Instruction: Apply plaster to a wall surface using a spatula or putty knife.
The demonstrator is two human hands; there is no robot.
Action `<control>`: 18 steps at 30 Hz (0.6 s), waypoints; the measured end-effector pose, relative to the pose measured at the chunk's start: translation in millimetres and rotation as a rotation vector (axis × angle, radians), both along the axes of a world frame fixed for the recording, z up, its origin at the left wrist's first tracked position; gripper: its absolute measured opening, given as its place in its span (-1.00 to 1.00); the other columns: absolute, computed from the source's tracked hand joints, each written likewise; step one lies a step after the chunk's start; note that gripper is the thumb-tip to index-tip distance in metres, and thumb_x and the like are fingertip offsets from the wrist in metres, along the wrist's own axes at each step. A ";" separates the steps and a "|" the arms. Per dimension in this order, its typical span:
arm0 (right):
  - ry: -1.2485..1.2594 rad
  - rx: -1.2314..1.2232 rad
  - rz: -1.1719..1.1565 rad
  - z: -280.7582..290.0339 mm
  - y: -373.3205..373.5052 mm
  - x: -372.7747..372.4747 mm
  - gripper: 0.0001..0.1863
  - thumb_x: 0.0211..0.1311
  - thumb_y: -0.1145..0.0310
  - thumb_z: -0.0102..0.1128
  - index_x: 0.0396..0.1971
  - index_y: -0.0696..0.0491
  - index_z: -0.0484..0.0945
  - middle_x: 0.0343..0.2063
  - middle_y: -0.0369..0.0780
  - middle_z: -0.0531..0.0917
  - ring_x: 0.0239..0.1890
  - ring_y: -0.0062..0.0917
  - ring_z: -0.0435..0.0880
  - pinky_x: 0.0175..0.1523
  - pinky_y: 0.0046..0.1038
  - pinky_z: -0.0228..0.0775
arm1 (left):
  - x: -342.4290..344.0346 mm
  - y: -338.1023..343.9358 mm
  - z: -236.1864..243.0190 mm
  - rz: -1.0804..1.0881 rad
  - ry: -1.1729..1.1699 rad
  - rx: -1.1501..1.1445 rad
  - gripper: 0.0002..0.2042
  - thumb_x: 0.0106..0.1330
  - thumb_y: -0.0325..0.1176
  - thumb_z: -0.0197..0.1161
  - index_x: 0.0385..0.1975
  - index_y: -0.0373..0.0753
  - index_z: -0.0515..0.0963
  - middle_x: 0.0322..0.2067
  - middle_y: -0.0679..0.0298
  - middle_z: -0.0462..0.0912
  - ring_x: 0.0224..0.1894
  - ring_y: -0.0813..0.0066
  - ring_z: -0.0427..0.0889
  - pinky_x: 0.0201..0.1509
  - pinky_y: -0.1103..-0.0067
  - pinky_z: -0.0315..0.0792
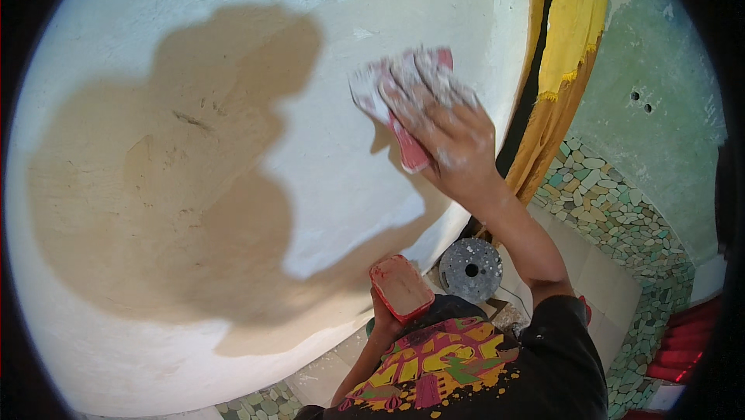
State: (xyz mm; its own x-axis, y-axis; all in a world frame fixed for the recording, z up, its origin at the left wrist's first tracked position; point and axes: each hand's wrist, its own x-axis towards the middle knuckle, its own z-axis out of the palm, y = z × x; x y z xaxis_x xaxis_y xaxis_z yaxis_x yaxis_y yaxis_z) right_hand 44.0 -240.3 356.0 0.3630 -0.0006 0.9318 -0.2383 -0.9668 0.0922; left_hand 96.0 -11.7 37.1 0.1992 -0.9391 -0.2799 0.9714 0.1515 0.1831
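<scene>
My right hand (pixel 450 129), smeared with white paste, is closed round a pink-red plastic putty spreader (pixel 411 147). White filler coats much of the spreader and my fingers. The spreader is up at the pale wall (pixel 365 210); whether its edge touches the wall I cannot tell. Low down, in front of my body, my left hand (pixel 385 318) grips a red rectangular tub (pixel 403 288) by its side. Inside the tub shows a pale, pinkish-beige surface. My left fingers are partly hidden behind the tub.
My broad shadow falls across the wall's left part. Below stands a round, grey, paint-spotted object (pixel 471 269) with a central hole. A yellow and orange curtain (pixel 570 40) hangs right of the wall. Farther right are a green wall (pixel 652 71), pebble-pattern tiles (pixel 605 195) and red fabric (pixel 683 342).
</scene>
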 end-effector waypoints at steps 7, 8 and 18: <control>0.117 0.081 0.043 6.2 5.7 -37.4 -0.35 -0.04 0.39 0.43 0.19 -0.10 0.60 0.14 -0.16 0.65 0.18 -0.22 0.63 0.27 -0.17 0.43 | -2.1 0.7 -0.6 -0.091 0.095 -0.058 -0.33 0.35 0.24 0.14 0.31 -0.09 0.39 0.14 0.15 0.60 0.15 0.11 0.60 0.26 0.06 0.48; 0.038 0.079 0.051 21.4 4.1 -37.1 -0.40 0.00 0.42 0.39 0.17 -0.09 0.63 0.11 -0.15 0.67 0.16 -0.21 0.65 0.24 -0.19 0.47 | -2.1 1.2 -1.1 -0.086 0.091 -0.057 -0.33 0.35 0.24 0.14 0.31 -0.09 0.39 0.14 0.15 0.60 0.15 0.11 0.60 0.26 0.06 0.48; 0.057 -0.007 -0.100 28.7 19.8 7.1 -0.37 -0.12 0.27 0.50 0.11 -0.08 0.65 0.01 -0.16 0.72 0.07 -0.29 0.69 0.13 -0.25 0.54 | -9.5 -1.1 -9.5 0.022 0.079 -0.035 -0.34 0.40 0.25 0.03 0.31 -0.11 0.39 0.17 0.16 0.58 0.18 0.11 0.58 0.28 0.04 0.45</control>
State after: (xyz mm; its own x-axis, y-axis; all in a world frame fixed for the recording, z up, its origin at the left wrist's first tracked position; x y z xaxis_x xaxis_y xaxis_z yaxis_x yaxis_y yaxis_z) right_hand 51.1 -220.4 384.7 0.4141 -0.0332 0.9096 -0.3275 -0.9378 0.1149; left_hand 86.5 -12.8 27.6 0.1986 -0.9443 -0.2623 0.9789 0.1780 0.1005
